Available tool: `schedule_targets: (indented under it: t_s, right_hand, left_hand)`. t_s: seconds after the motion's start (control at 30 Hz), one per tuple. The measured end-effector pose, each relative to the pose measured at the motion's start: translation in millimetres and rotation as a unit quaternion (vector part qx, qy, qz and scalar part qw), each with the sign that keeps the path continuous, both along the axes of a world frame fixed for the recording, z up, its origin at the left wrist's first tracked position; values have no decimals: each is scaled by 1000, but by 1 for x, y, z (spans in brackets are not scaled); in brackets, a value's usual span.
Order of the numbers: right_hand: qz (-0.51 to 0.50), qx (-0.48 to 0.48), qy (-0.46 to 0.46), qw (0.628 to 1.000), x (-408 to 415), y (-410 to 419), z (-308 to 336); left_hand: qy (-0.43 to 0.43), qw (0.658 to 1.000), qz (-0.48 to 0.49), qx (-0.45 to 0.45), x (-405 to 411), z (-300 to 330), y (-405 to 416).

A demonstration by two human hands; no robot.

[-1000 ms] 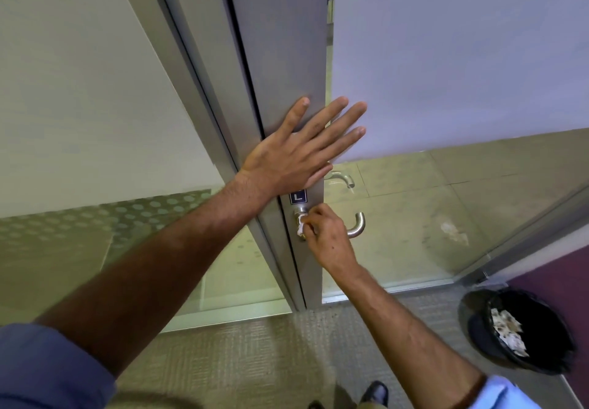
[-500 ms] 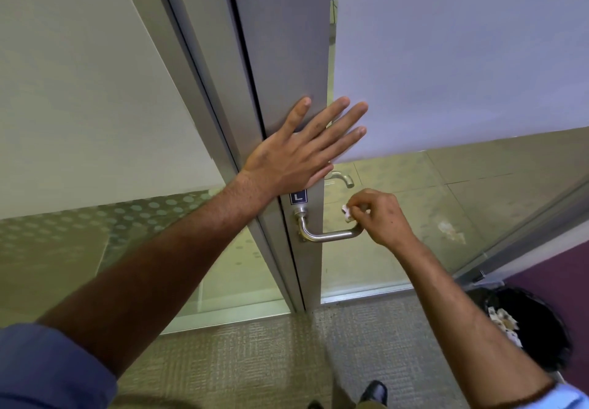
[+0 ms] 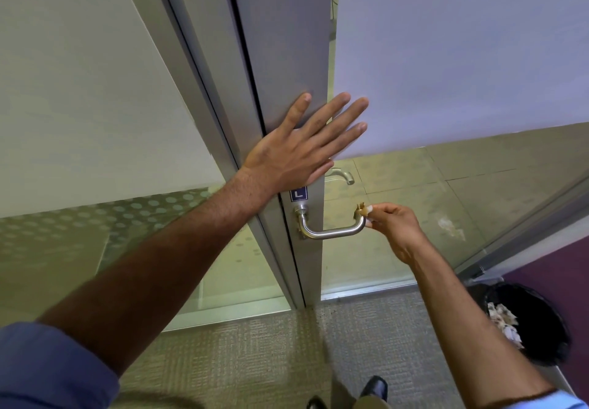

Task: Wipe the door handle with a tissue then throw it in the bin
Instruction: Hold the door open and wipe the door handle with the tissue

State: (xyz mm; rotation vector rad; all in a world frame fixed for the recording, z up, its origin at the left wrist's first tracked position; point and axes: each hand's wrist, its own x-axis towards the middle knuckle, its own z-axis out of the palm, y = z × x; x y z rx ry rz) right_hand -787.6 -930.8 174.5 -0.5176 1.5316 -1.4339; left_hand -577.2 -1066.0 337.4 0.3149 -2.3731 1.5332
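A brushed steel door handle (image 3: 331, 232) juts from the grey door edge (image 3: 283, 58) below a small blue "L" sticker. My right hand (image 3: 393, 228) pinches a small crumpled tissue (image 3: 361, 209) against the handle's outer bend at its right end. My left hand (image 3: 301, 150) lies flat with fingers spread on the door just above the handle. A black-lined bin (image 3: 538, 322) holding several crumpled tissues stands on the floor at the lower right.
A frosted glass panel (image 3: 446, 58) fills the right of the door, with a second handle (image 3: 342, 175) seen through the clear strip below it. A glass wall (image 3: 79, 105) is at left. Carpet (image 3: 255, 361) lies underfoot; my black shoe (image 3: 374, 388) shows at the bottom.
My right hand slid the tissue from the handle's base near the door out along the bar to its outer bend. My left hand stayed flat on the door.
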Motion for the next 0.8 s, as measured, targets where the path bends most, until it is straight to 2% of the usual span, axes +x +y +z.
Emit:
schedule_targets:
  t_s: [0.13, 0.23, 0.3, 0.43, 0.67, 0.8]
  right_hand:
    - [-50, 10, -137, 989, 31, 18, -23]
    - [-61, 3, -318, 946, 71, 31, -34]
    - [-51, -28, -401, 914, 101, 28, -35]
    - [-78, -41, -459, 884, 135, -9, -28]
    - [-137, -56, -641, 753, 158, -22, -17]
    - [-131, -44, -685, 715, 161, -18, -20]
  left_hand:
    - [2, 1000, -2, -4, -1, -2, 1]
    - [5, 1000, -1, -4, -2, -1, 1]
    - [3, 1000, 0, -3, -2, 0, 1]
    - [4, 1000, -1, 0, -1, 0, 1]
    - [2, 1000, 1, -8, -2, -1, -1]
    - [-4, 1000, 6, -6, -1, -1, 0]
